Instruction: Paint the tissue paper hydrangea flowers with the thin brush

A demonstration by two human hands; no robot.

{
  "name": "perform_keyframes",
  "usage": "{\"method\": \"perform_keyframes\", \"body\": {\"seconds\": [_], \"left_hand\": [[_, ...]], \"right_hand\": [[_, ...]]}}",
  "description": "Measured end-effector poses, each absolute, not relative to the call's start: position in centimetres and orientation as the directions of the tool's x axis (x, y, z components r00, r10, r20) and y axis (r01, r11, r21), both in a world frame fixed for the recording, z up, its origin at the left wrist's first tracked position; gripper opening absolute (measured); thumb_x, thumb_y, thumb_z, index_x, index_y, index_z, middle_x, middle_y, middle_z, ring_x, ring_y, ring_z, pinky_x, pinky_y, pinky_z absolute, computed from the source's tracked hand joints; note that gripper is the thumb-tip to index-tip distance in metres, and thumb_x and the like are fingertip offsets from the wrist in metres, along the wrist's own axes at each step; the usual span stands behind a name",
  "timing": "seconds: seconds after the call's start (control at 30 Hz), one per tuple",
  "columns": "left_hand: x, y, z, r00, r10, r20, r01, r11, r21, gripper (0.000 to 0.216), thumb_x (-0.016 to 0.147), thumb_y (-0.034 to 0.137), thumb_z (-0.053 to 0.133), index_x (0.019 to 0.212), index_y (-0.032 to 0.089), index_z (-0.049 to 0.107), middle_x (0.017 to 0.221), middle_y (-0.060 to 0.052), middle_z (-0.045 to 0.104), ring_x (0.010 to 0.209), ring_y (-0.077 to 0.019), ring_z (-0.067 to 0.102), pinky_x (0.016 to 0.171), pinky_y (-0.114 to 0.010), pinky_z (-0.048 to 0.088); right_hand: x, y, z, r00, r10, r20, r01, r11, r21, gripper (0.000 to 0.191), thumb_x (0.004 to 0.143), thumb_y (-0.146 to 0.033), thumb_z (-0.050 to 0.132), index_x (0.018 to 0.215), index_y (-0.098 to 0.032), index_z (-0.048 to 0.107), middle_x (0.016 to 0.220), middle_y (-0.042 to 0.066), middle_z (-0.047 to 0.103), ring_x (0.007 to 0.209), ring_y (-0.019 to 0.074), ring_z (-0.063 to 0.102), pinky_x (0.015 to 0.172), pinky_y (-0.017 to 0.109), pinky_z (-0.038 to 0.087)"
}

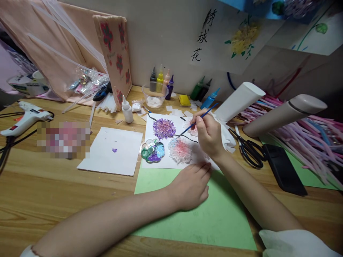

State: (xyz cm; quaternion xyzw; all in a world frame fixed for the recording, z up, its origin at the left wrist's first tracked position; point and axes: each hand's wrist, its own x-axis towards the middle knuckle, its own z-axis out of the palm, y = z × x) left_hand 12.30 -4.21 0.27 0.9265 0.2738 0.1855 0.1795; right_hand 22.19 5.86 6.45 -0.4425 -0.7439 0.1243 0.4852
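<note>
the wooden table (53, 200) bore a green sheet (187, 221), white paper (149, 129) over its far end! my left hand (191, 185) lay palm down, fingers loose; my right hand (207, 134) was curled in a pinch. on the paper sat the pink-and-white flower (182, 150), the purple flower (164, 128), the paint palette (152, 151), and, in that pinch, the blue paintbrush (187, 129), tip at the pink one's bluish edge.

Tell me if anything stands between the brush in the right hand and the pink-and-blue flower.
Nothing visible does. The brush in the right hand points at the bluish upper-left of the flower, and the left hand rests below, out of its path.
</note>
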Motion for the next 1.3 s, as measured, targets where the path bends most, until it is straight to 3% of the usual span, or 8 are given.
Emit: {"method": "perform_keyframes", "body": {"seconds": [0.47,0.73,1.17,1.3], "left_hand": [[12.33,-4.18,0.39,0.783,0.573,0.241,0.445,-0.787,0.427,0.049,0.094,0.026,0.037,0.134,-0.001,0.042,0.139,-0.017,0.047,0.131,-0.0247,0.039,0.113,-0.034,0.026],[12.33,-4.26,0.33,0.782,0.575,0.239,0.443,-0.784,0.435,0.050,0.094,0.026,0.037,0.135,-0.001,0.041,0.140,-0.017,0.046,0.132,-0.0248,0.038,0.114,-0.034,0.025],[12.31,-4.17,0.33,0.780,0.578,0.241,0.448,-0.784,0.430,0.050,0.094,0.027,0.037,0.135,0.000,0.042,0.138,-0.016,0.048,0.130,-0.0254,0.039,0.114,-0.035,0.026],[12.36,-4.22,0.19,0.777,0.578,0.251,0.445,-0.785,0.431,0.050,0.094,0.028,0.037,0.135,0.000,0.042,0.139,-0.016,0.047,0.131,-0.0252,0.039,0.114,-0.034,0.025]], "right_hand": [[22.17,5.95,6.61,-0.117,0.778,0.617,0.590,0.554,-0.587,0.026,0.092,-0.026,0.037,0.069,-0.021,0.048,0.077,0.003,0.057,0.072,0.0167,0.053,0.068,0.034,0.043],[22.00,5.90,6.54,-0.093,0.823,0.560,0.509,0.523,-0.684,0.023,0.093,-0.028,0.037,0.076,-0.021,0.049,0.078,0.002,0.055,0.070,0.0148,0.054,0.065,0.031,0.044],[22.02,5.88,6.64,-0.209,0.762,0.613,0.605,0.593,-0.532,0.024,0.092,-0.025,0.037,0.072,-0.021,0.049,0.078,0.003,0.059,0.075,0.0179,0.055,0.076,0.036,0.042],[22.18,5.84,6.87,-0.190,0.757,0.625,0.595,0.595,-0.540,0.025,0.093,-0.026,0.036,0.072,-0.021,0.049,0.078,0.004,0.059,0.076,0.0181,0.055,0.074,0.035,0.043]]}}
